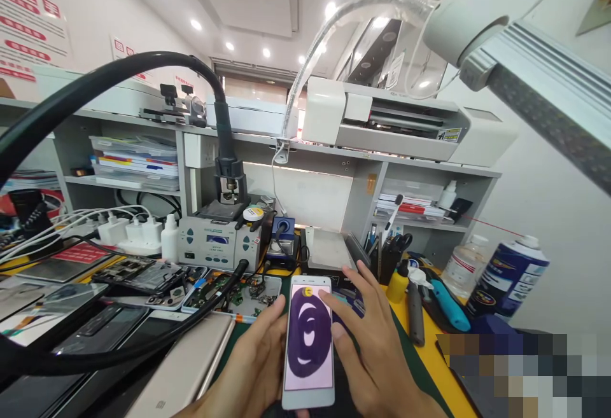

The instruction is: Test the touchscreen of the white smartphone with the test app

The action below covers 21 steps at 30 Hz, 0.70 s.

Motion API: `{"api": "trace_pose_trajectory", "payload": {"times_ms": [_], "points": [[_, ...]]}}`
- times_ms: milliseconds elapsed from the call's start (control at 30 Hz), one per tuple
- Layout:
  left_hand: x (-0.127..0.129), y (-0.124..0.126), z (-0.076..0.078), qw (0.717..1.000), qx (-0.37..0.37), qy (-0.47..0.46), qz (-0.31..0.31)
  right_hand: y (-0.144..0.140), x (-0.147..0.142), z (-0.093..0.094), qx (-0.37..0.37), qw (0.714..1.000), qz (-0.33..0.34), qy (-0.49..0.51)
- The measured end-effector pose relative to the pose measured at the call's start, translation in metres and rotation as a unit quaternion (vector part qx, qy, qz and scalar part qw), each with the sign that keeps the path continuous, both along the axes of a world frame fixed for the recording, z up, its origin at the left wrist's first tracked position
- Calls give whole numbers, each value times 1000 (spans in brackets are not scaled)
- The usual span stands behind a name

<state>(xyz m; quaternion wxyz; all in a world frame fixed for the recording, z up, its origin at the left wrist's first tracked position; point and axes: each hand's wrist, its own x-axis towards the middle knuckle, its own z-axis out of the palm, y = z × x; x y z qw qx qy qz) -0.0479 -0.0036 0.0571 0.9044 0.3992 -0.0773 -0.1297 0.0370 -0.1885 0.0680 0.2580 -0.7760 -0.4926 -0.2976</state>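
Observation:
A white smartphone [309, 341] stands upright in front of me with its screen lit. The screen shows a pink background with a large dark purple scribbled oval and a small yellow mark near the top. My left hand [258, 357] grips the phone from its left side and from behind; part of its fingers is hidden by the phone. My right hand [377, 341] is at the phone's right side with its fingers spread. Its index fingertip is at the upper right of the screen, and the thumb tip is by the right edge. Whether the fingertip presses the glass I cannot tell.
A grey soldering station [217, 240] stands behind, with a black hose [191, 326] crossing the left side. Several phones and a tray of circuit boards [252, 294] lie left. A spray can [508, 278] and tools stand right. A lamp [548, 81] hangs overhead.

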Motion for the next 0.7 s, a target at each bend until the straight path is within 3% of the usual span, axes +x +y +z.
{"api": "trace_pose_trajectory", "payload": {"times_ms": [367, 700], "points": [[-7, -1, 16, 998, -9, 14, 62, 0, -1, -2, 25, 999, 32, -23], [-6, 9, 16, 995, -11, 20, 94, 0, -5, -3, 34, 995, 91, -36]]}}
